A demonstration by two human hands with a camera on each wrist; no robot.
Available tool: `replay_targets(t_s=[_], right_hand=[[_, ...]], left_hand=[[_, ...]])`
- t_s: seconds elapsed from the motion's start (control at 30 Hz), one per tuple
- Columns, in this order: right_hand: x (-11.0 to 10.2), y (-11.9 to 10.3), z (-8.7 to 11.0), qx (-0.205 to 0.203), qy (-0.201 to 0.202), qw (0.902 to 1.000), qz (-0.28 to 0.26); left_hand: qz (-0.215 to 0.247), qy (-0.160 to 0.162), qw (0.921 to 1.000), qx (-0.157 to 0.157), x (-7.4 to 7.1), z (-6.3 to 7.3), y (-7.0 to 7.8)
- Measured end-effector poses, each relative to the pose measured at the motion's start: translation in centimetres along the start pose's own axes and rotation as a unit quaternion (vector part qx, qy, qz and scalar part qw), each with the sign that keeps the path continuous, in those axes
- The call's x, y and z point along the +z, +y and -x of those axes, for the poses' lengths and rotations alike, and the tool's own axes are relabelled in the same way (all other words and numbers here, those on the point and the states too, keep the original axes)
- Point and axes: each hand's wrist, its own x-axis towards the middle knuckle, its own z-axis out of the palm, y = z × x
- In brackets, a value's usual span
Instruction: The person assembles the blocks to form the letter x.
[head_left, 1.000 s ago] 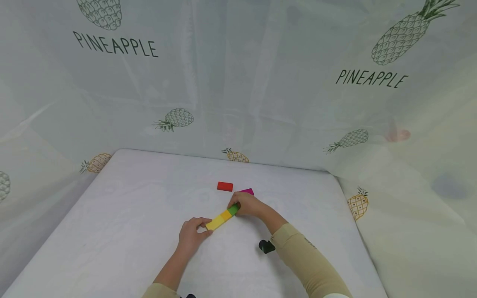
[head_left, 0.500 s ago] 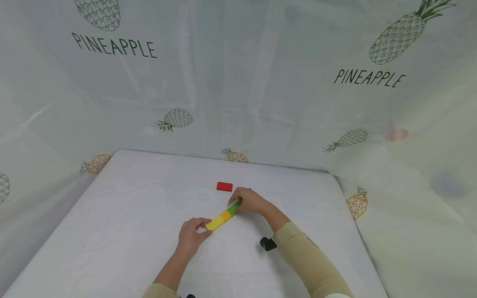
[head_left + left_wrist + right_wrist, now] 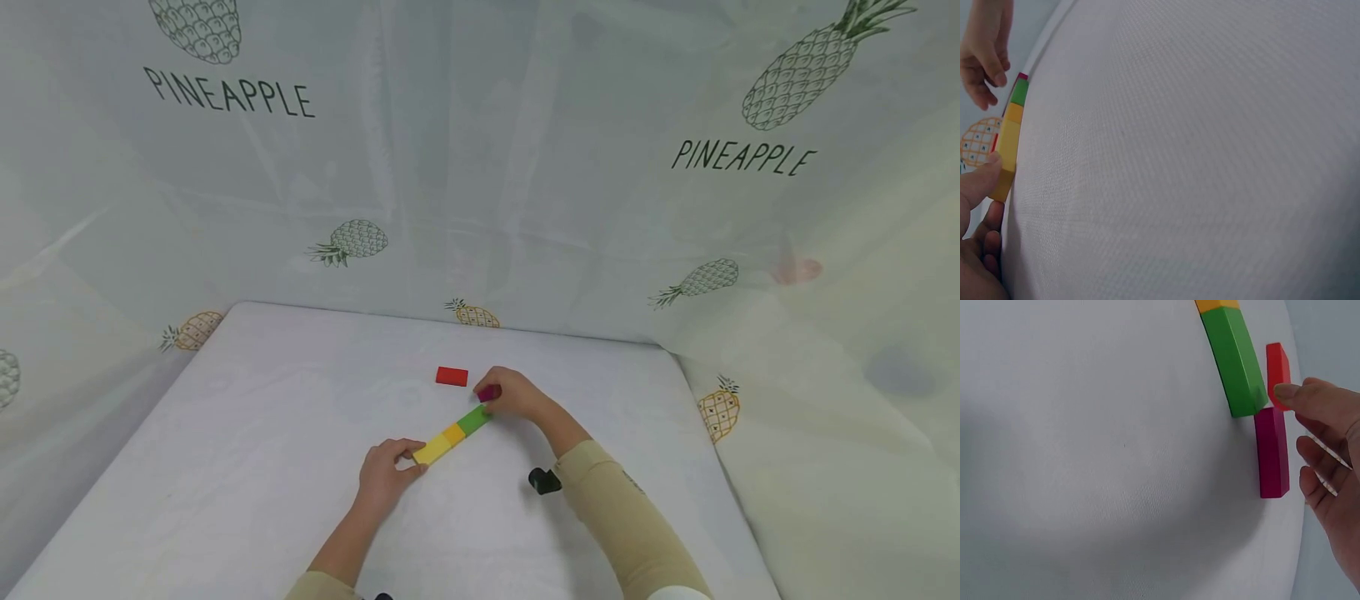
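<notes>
Well, beyond our white table (image 3: 225, 467) a sheet (image 3: 487, 150) reads "PINEAPPLE"; our left hand (image 3: 382, 477) pinches a yellow block (image 3: 432, 450); our right hand (image 3: 517, 395) is spread.

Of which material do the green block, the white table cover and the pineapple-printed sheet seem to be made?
Green block: perhaps painted wood or plastic; smooth, even colour, crisp edges, no visible grain.
White table cover: probably fabric, matte; a fine woven-looking texture shows.
Pineapple-printed sheet: possibly thin plastic or cloth; soft creases, slight sheen.
</notes>
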Motion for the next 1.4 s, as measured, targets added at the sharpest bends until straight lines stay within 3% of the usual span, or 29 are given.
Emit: replay_targets(t_s=[0.17,0.43,0.83,1.07,1.4], right_hand=[[0.0,0.9,-0.4,0.018,0.014,0.9997,-0.003],[-0.2,2.1,-0.9,-0.005,0.04,0.9992,0.003],[-0.1,2.8,-1.2,0.002,0.04,0.9991,0.015],[0.1,3.3,-1.7,0.023,0.042,0.9988,-0.007],[0.3,3.2,-1.8,0.014,0.048,0.9984,-0.027]], left_hand=[[0.002,-0.001,1.0,-0.003,0.1,0.0,0.0],[0.001,0.0,1.0,0.0,0.2,0.1,0.3],[0.001,0.003,1.0,0.002,0.3,0.0,0.4],[0.003,0.003,1.0,0.001,0.2,0.1,0.5],[-0.001,0.003,1.0,-0.003,0.1,0.0,0.1]])
